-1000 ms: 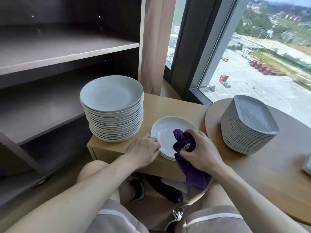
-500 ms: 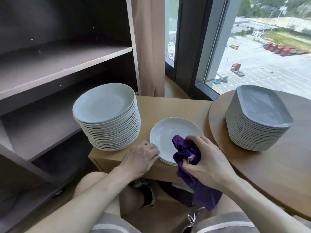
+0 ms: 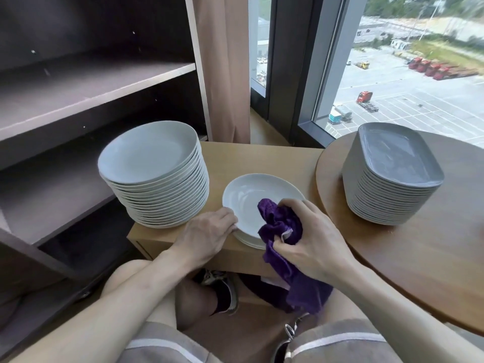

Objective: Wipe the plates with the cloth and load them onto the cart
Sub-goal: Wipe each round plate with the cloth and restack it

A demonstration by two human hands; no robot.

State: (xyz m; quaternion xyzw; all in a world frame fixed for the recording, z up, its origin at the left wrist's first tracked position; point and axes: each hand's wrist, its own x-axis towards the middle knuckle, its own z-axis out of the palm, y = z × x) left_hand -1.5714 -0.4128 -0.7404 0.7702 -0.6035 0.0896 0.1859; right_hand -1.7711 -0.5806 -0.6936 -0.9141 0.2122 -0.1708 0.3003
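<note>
Cloth [image 3: 281, 226] shifted onto plate [image 3: 251, 195], right hand [image 3: 314, 239] clutching; left hand [image 3: 209, 234] grips rim; stack [image 3: 157, 174] beside.

beige curtain [image 3: 222, 61] | daylit window [image 3: 406, 74] | round wooden table [image 3: 419, 258] | low wooden cabinet [image 3: 262, 158]

bare forearms [image 3: 125, 292], no sleeves in view. grey-brown shorts [image 3: 340, 355], white stripe [image 3: 162, 343] across each leg near hem. dark sneaker [image 3: 226, 289], pale laces, under near edge of table [image 3: 262, 158].
</note>
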